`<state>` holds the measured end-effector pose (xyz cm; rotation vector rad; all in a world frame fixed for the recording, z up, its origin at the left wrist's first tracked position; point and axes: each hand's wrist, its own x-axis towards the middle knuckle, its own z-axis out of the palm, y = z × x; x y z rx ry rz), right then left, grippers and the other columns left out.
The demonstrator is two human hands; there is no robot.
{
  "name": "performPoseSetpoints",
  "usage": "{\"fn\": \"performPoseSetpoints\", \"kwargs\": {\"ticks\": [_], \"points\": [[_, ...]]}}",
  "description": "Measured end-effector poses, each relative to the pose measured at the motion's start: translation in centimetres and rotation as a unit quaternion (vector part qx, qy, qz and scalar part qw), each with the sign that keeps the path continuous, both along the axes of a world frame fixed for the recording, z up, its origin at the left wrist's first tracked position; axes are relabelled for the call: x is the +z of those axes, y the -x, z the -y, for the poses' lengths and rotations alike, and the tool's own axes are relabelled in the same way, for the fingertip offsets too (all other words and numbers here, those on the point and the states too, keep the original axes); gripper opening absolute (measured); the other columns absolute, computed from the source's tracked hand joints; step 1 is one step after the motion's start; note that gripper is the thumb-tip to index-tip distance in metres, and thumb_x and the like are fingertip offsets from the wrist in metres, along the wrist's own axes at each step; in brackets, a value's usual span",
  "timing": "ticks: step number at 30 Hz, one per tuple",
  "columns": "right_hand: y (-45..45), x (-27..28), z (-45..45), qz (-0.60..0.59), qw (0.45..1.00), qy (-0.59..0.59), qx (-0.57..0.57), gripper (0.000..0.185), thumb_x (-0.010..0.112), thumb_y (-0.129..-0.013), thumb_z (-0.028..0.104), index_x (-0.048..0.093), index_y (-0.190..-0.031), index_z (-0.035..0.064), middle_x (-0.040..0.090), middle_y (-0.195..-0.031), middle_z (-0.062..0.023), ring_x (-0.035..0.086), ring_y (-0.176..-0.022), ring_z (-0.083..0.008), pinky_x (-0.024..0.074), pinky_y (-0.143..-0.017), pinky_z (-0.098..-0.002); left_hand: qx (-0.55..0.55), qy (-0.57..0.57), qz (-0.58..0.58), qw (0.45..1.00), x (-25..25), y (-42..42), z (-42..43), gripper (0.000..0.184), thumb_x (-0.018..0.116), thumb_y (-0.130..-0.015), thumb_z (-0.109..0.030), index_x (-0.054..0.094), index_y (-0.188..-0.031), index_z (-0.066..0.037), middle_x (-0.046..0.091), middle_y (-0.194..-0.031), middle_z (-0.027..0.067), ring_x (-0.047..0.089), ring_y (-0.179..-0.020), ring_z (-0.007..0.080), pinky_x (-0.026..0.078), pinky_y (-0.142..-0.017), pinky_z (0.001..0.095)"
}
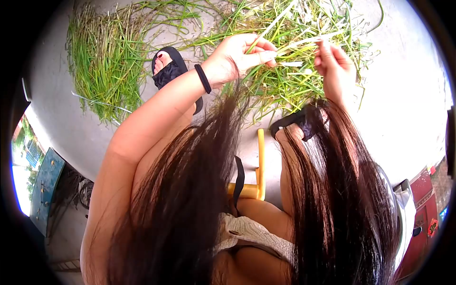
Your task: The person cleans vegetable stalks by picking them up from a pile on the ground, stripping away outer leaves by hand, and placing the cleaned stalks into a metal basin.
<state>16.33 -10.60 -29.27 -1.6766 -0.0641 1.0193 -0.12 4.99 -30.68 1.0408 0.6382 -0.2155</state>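
My left hand [242, 54] is closed, its thumb and fingers pinched on thin green stalks [268, 29] with pale ends. To the right, my right hand [336, 66] has its thumb and forefinger pressed together on the pale end of a stalk that stretches between the two hands. Below both hands lies a loose, tangled pile of green stalks [289, 88], with whitish shreds among them. Long dark hair hangs in front of part of my right wrist and forearm.
A second, neater bundle of green stalks [109, 61] lies on the grey floor at the left. Black sandals [173, 71] are on the feet at either side. Yellow stool tubing [261, 164] shows between the legs. A blue panel [47, 180] stands far left, and a red door [425, 213] far right.
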Motion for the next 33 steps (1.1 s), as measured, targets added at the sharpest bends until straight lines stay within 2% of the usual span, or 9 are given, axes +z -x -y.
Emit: {"fn": "performPoseSetpoints", "kwargs": {"ticks": [4, 7, 8, 11, 14, 20, 23, 29, 33], "points": [[-3.5, -2.3, 2.5, -0.001, 0.976, -0.033, -0.216, 0.022, 0.052, -0.090, 0.012, 0.056, -0.106, -0.0018, 0.058, -0.086, -0.0043, 0.052, -0.072, -0.0075, 0.0441, -0.062, -0.0169, -0.013, 0.061, -0.009, 0.998, 0.2, 0.4, -0.5, 0.026, 0.061, -0.084, -0.020, 0.056, -0.103, -0.001, 0.065, -0.084, 0.0039, 0.046, -0.061, 0.0009, 0.034, -0.052, 0.0142], [-2.0, -1.5, 2.1, 0.019, 0.992, 0.004, -0.123, 0.031, 0.059, -0.086, 0.016, 0.056, -0.111, -0.0014, 0.062, -0.091, -0.0074, 0.054, -0.071, -0.0068, 0.0423, -0.057, -0.0163, 0.008, 0.110, -0.006, 0.994, 0.0, 0.3, -0.4, 0.027, 0.061, -0.084, -0.021, 0.057, -0.103, -0.002, 0.064, -0.086, 0.0030, 0.040, -0.057, 0.0002, 0.033, -0.050, 0.0133], [-1.2, -1.0, 1.6, -0.050, 0.997, -0.006, -0.062, 0.034, 0.061, -0.085, 0.017, 0.055, -0.114, 0.0009, 0.063, -0.096, -0.0074, 0.054, -0.071, -0.0059, 0.0413, -0.057, -0.0157, 0.010, 0.111, -0.012, 0.994, 0.1, 0.2, -0.3, 0.027, 0.060, -0.085, -0.021, 0.057, -0.104, -0.002, 0.064, -0.086, 0.0027, 0.040, -0.057, 0.0005, 0.033, -0.050, 0.0133], [2.4, 0.9, -0.6, -0.149, 0.987, -0.040, 0.052, 0.027, 0.067, -0.080, 0.015, 0.062, -0.102, 0.0001, 0.064, -0.087, -0.0049, 0.056, -0.068, -0.0074, 0.0431, -0.060, -0.0163, 0.004, 0.113, -0.011, 0.994, 0.4, -0.1, 0.0, 0.027, 0.060, -0.085, -0.021, 0.057, -0.104, -0.002, 0.064, -0.087, 0.0022, 0.039, -0.057, 0.0010, 0.033, -0.050, 0.0134], [3.4, 0.9, -1.6, -0.073, 0.990, 0.003, 0.117, 0.020, 0.066, -0.081, 0.014, 0.062, -0.093, -0.0009, 0.064, -0.081, -0.0050, 0.060, -0.073, -0.0099, 0.0475, -0.069, -0.0206, -0.028, 0.101, 0.019, 0.994, 0.4, -0.2, 0.1, 0.026, 0.059, -0.086, -0.022, 0.057, -0.103, -0.003, 0.065, -0.086, 0.0015, 0.040, -0.056, 0.0014, 0.033, -0.050, 0.0141], [3.3, 1.0, -1.5, -0.062, 0.985, -0.038, 0.157, 0.015, 0.064, -0.082, 0.013, 0.058, -0.088, -0.0006, 0.062, -0.075, -0.0029, 0.059, -0.071, -0.0094, 0.0471, -0.067, -0.0204, -0.051, -0.028, 0.004, 0.998, 0.4, -0.2, 0.4, 0.023, 0.060, -0.086, -0.024, 0.061, -0.099, -0.006, 0.062, -0.076, -0.0022, 0.041, -0.054, 0.0013, 0.033, -0.048, 0.0160], [2.9, 1.7, -1.4, -0.057, 0.982, -0.040, 0.173, 0.016, 0.063, -0.083, 0.016, 0.058, -0.086, 0.0019, 0.059, -0.070, -0.0007, 0.055, -0.064, -0.0063, 0.0429, -0.057, -0.0180, -0.063, 0.005, -0.010, 0.998, 0.2, -0.1, 0.4, 0.022, 0.059, -0.086, -0.026, 0.062, -0.096, -0.006, 0.055, -0.068, -0.0053, 0.039, -0.053, 0.0013, 0.031, -0.047, 0.0164], [1.1, 0.7, 0.2, -0.245, 0.957, -0.074, 0.134, 0.011, 0.059, -0.085, 0.017, 0.057, -0.083, 0.0062, 0.054, -0.066, 0.0021, 0.044, -0.052, -0.0034, 0.0291, -0.046, -0.0165, -0.077, 0.106, 0.018, 0.991, 0.8, -0.3, 0.2, 0.024, 0.057, -0.087, -0.027, 0.060, -0.096, -0.005, 0.045, -0.061, -0.0078, 0.037, -0.051, 0.0008, 0.028, -0.045, 0.0163], [0.5, 0.8, 0.0, -0.198, 0.977, -0.083, 0.015, 0.005, 0.056, -0.084, 0.010, 0.059, -0.083, 0.0059, 0.055, -0.065, 0.0011, 0.044, -0.048, -0.0030, 0.0335, -0.045, -0.0146, -0.089, 0.192, 0.008, 0.977, 0.9, 0.0, -0.5, 0.020, 0.055, -0.088, -0.023, 0.052, -0.096, -0.005, 0.060, -0.087, 0.0041, 0.032, -0.047, 0.0016, 0.024, -0.042, 0.0160]]}}
